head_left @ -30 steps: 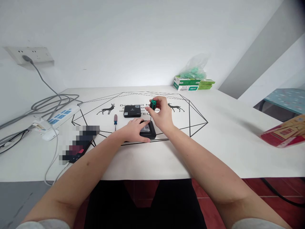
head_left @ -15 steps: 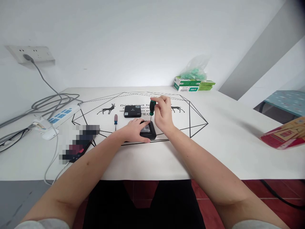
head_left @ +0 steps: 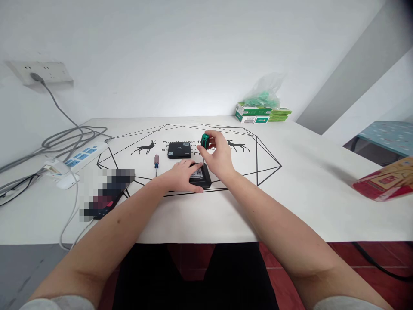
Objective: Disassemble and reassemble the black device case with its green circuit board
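On the worktop (head_left: 290, 211), a labelled black case (head_left: 206, 177) is lying partly beneath the left hand (head_left: 181, 176), whose fingers are resting spread across it, clasping nothing visible. Above the case's far edge, the right hand (head_left: 220, 156) is holding a green screwdriver (head_left: 204, 142), fingers and thumb gripping its handle; its tip is too small to judge. If the handle were leaning, the tip could be slipping off and jabbing the left index finger beside it. Beyond the case, a flat black box (head_left: 179, 150) is lying; left of the case, a second screwdriver (head_left: 156, 162).
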Demonstrator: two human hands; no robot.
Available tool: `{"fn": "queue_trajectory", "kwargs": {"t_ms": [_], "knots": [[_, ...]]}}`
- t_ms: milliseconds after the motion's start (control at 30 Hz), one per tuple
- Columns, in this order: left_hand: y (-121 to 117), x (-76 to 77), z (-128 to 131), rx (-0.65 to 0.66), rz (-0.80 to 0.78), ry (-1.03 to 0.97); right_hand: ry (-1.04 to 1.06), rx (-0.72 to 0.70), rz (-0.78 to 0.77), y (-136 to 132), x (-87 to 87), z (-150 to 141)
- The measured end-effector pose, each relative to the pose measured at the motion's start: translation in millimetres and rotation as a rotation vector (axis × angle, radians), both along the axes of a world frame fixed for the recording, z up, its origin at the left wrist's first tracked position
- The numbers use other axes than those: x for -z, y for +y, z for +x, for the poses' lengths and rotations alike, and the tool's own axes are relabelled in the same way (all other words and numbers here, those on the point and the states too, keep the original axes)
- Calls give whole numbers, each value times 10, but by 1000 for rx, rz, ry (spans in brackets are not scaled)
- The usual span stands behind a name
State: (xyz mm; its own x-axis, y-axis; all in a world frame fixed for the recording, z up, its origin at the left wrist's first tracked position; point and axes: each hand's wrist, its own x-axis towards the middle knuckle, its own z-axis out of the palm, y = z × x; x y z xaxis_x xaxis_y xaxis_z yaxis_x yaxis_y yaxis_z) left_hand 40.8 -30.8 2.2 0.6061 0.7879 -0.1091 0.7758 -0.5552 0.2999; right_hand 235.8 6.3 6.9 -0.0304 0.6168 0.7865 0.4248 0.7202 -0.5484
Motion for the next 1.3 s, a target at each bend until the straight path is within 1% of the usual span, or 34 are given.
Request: {"fn": "queue_trajectory", "kwargs": {"t_ms": [200, 400, 667, 900, 1100, 1300], "knots": [[-32, -44, 18, -15, -12, 3, 25, 24, 12, 6, -16, 18], [-36, -55, 23, -24, -33, 14, 78, 17, 17, 17, -42, 51], [-55, -93, 24, -21, -31, -1, 51, 0, -3, 22, -52, 60], [-33, -59, 14, -11, -22, -4, 40, 24, 26, 37, -34, 65], [-32, -58, 16, -9, -30, 0, 32, -3, -10, 25, -22, 48], [-37, -63, 16, -13, -31, 2, 30, -7, -7, 14, -28, 44]]}}
